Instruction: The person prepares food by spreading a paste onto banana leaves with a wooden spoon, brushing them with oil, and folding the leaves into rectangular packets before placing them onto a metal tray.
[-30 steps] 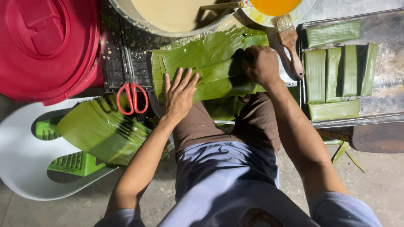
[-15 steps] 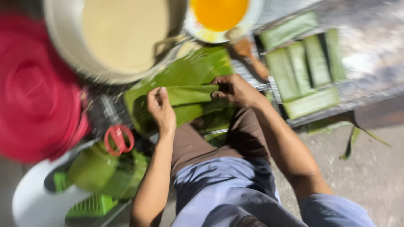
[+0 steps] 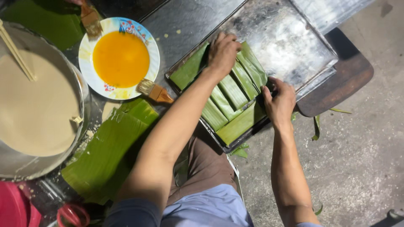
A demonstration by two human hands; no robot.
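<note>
A: what's seen in the containers? biggest first pls

B: A big pot [image 3: 40, 105] is filled with pale batter. The metal tray [image 3: 290, 46] is lined with green leaf parcels [image 3: 229, 98]. A plate [image 3: 120, 59] is filled with orange liquid.

A: and the hands?

B: Left hand [image 3: 223, 52] is laid flat on the parcels, fingers loosely curled. Right hand [image 3: 278, 101] is pressed on the tray edge beside them, nothing clamped.

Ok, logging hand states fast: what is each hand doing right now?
Left hand: curled, pressing on the banana-leaf parcels in the metal tray.
Right hand: at the row's end; grip cannot be told.
</note>
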